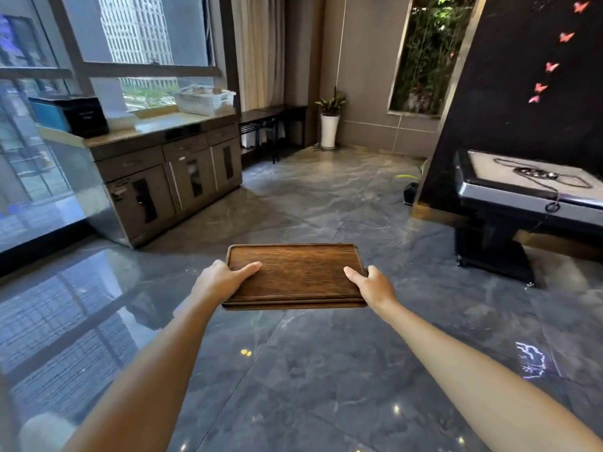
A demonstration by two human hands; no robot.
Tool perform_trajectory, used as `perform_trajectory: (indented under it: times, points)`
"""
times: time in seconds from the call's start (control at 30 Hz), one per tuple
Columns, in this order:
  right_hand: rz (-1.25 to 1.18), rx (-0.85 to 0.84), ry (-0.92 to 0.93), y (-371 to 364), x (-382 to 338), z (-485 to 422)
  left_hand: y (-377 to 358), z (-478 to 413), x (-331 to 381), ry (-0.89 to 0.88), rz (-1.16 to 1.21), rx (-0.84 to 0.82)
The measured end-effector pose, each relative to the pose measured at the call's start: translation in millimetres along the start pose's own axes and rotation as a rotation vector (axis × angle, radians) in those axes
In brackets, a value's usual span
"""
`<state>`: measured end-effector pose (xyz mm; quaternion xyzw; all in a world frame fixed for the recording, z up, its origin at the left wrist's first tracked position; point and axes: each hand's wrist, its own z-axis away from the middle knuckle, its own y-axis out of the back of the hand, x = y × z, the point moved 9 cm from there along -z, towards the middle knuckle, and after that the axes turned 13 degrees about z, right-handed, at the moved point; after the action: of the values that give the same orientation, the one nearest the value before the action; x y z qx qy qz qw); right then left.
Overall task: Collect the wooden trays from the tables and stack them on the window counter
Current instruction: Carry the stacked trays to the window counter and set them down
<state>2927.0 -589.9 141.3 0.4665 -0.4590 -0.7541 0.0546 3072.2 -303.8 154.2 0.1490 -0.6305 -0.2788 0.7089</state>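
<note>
Both hands, left hand (222, 278) and right hand (372, 285), are gripping the short edges of the stacked wooden trays (293, 275) above the floor, well short of the window counter (156, 125), where a tilt could be sliding the upper tray off.

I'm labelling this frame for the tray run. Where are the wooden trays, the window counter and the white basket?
wooden trays (300, 275): head view, middle of the top tray's face.
window counter (169, 123): head view, bare stretch of the countertop.
white basket (204, 101): head view, its front wall.
</note>
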Motion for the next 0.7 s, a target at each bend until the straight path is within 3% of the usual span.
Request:
perform_trajectory:
  times: [0.27,0.5,0.7]
  points:
    - [-0.007,-0.076,0.030,-42,-21,-185,-58,-159,16,0.092,0.009,0.032]
    - [0.015,-0.150,0.174,-48,-123,-358,-48,-304,60,0.165,0.084,0.137]
    - [0.035,-0.235,0.240,-114,-195,-473,-21,-423,53,0.224,0.055,0.217]
